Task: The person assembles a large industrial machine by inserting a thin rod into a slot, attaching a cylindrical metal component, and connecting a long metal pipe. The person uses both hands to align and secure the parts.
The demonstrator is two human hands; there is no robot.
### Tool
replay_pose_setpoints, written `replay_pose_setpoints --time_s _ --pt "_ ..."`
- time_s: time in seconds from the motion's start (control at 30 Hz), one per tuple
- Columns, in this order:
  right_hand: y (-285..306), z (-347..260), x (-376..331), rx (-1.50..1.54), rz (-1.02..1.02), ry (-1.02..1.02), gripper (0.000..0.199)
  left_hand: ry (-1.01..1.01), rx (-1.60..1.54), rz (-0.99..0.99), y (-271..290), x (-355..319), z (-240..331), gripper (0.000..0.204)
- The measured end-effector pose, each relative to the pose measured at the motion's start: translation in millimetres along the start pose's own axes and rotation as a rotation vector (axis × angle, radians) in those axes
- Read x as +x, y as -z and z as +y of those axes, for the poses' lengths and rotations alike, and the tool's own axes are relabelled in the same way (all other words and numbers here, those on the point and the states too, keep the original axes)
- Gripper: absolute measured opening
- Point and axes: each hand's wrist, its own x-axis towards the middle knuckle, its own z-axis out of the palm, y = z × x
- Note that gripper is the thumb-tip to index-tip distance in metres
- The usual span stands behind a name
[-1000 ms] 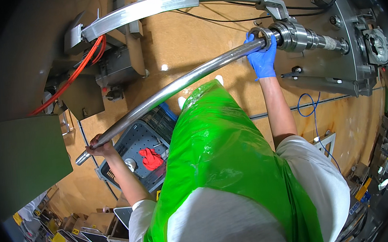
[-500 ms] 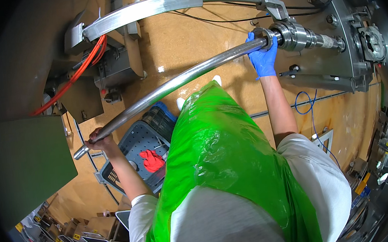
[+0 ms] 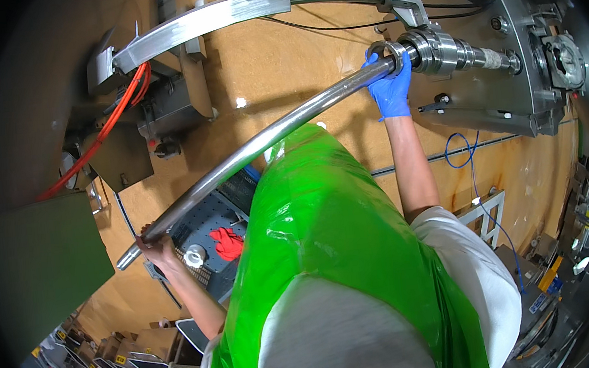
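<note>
Hands are both gripping the long steel tube: your gloved right hand keeps its end at the machine shaft, your left hand has lifted the far end slightly.

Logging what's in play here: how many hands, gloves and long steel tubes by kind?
Hands: 2, left hand bare, right hand gloved
Blue gloves: 1
Long steel tubes: 2, the held tube and an upper tube
Total: 5
</note>
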Motion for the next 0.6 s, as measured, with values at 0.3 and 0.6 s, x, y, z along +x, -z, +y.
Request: replay_pose_setpoints --time_s 0.3,0.6 --pt "13.2 0.3 11.7 0.019 -0.170 -0.039 0.055 -0.010 -0.241 0.135 -8.0 26.9 -19.7 0.030" --pt "4.6 -7.8 -0.6 -0.018 -0.072 0.010 0.066 -0.080 -0.177 0.018 -46.8 30.3 -19.7 0.031"
